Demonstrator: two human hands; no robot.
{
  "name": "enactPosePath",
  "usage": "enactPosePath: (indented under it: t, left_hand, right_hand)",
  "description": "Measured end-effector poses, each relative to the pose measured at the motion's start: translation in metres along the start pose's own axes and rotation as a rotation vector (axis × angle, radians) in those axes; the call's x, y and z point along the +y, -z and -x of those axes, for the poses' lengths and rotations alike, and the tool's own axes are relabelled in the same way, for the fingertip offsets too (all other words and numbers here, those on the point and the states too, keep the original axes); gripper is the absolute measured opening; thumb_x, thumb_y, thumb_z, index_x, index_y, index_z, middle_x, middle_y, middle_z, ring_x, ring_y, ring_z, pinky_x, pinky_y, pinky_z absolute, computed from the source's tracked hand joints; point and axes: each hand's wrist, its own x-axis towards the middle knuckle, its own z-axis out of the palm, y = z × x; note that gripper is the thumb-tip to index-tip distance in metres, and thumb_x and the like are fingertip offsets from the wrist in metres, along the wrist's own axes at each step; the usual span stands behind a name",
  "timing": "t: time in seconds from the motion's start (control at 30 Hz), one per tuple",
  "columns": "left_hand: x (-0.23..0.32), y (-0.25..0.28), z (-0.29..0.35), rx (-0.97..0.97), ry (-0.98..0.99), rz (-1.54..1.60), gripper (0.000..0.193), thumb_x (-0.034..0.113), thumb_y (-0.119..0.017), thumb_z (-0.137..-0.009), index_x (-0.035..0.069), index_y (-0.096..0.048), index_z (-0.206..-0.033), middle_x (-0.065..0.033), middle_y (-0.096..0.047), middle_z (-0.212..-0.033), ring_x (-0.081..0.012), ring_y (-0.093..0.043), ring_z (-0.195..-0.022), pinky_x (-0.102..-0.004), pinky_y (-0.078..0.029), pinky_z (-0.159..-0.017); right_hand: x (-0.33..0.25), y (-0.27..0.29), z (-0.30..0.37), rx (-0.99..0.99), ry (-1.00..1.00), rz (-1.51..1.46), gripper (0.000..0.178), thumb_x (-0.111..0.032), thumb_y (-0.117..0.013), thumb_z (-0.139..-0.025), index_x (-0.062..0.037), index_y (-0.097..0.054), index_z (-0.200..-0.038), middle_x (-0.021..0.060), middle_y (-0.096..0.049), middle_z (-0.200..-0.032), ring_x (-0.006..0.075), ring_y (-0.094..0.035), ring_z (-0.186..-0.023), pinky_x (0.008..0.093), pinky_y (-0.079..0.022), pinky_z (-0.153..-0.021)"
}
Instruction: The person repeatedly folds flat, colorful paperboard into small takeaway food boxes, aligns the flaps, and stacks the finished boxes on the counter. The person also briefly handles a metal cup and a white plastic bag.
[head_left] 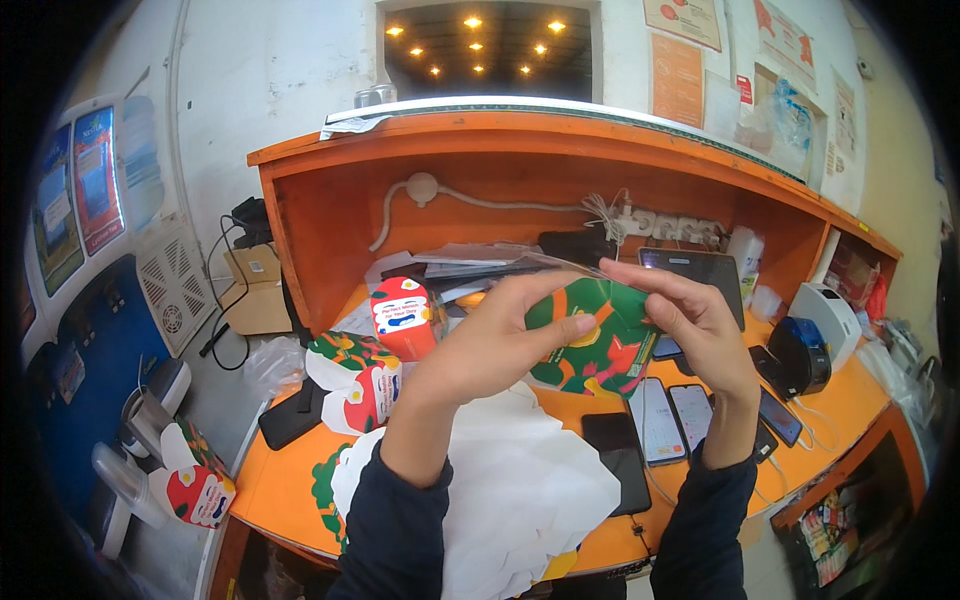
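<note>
Little bare room on the orange wooden worktop (850, 400). Near middle covered by loose white paper sheets (520, 480). Left side blocked by folded red, white and green printed cartons (365, 385), one standing upright just beyond. Right of middle taken by a row of flat dark phones (665, 420), cables trailing off the near edge. Far right crowded by a black and blue receipt printer (800, 355). Open strip only along the near right edge.

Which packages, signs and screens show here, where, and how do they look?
Flat carton: held in both hands, green, red, orange.
Folded cartons: desk left, red and white.
Phones: desk right, lit pale screens.
Tablet: propped at back, dark.
Posters: wall upper right, orange.
</note>
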Motion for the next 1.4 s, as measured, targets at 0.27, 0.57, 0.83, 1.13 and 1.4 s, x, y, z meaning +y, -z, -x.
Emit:
enactPosePath:
  t: [0.27, 0.57, 0.83, 1.13, 1.4]
  left_hand:
    - [0.009, -0.004, 0.004, -0.052, -0.072, 0.121, 0.039, 0.024, -0.066, -0.086, -0.001, -0.059, -0.116, -0.0068, -0.065, -0.097, -0.0107, -0.061, -0.086, -0.0225, -0.049, -0.076]
    - [0.013, -0.008, 0.008, -0.508, -0.045, 0.018, 0.029, 0.022, -0.057, -0.091, -0.002, -0.061, -0.108, -0.0078, -0.064, -0.087, -0.0124, -0.062, -0.077, -0.0267, -0.051, -0.069]
    - [0.016, -0.011, 0.013, -0.269, -0.25, -0.268, 0.02, 0.017, -0.063, -0.084, 0.002, -0.061, -0.097, -0.0119, -0.062, -0.09, -0.0233, -0.062, -0.083, -0.034, -0.047, -0.074]
    - [0.006, -0.008, 0.004, 0.215, -0.401, -0.198, 0.138, 0.038, -0.089, -0.052, 0.008, 0.008, -0.144, -0.022, -0.016, -0.144, -0.0341, -0.016, -0.138, -0.0423, -0.02, -0.111]
    - [-0.009, -0.014, -0.008, 0.08, -0.489, -0.003, 0.139, 0.037, -0.088, -0.055, 0.005, 0.015, -0.143, -0.024, -0.001, -0.148, -0.0353, -0.01, -0.139, -0.0413, -0.017, -0.112]
  right_hand:
    - [0.004, -0.004, -0.002, 0.013, -0.035, -0.04, 0.031, -0.019, -0.059, -0.091, 0.0012, -0.061, -0.113, 0.0108, -0.064, -0.107, 0.0145, -0.06, -0.096, 0.0258, -0.049, -0.083]
    - [-0.01, 0.012, 0.004, -0.382, 0.007, 0.057, 0.102, -0.032, -0.087, -0.059, 0.0024, -0.03, -0.137, 0.0186, -0.035, -0.14, 0.0243, -0.036, -0.129, 0.0341, -0.028, -0.106]
    - [-0.012, 0.001, 0.007, -0.312, -0.015, 0.36, 0.122, -0.029, -0.09, -0.048, -0.0004, -0.019, -0.143, 0.0172, -0.025, -0.146, 0.0261, -0.029, -0.134, 0.0374, -0.023, -0.11]
    - [0.013, 0.026, 0.036, 0.449, -0.004, 0.221, 0.088, -0.053, -0.077, -0.065, 0.0, -0.042, -0.126, 0.0006, -0.055, -0.095, 0.0049, -0.051, -0.07, 0.0165, -0.036, -0.049]
    - [0.056, 0.069, 0.08, 0.551, 0.126, 0.306, 0.075, -0.045, -0.073, -0.072, -0.0007, -0.043, -0.125, 0.0032, -0.056, -0.099, 0.0094, -0.054, -0.077, 0.0205, -0.04, -0.057]
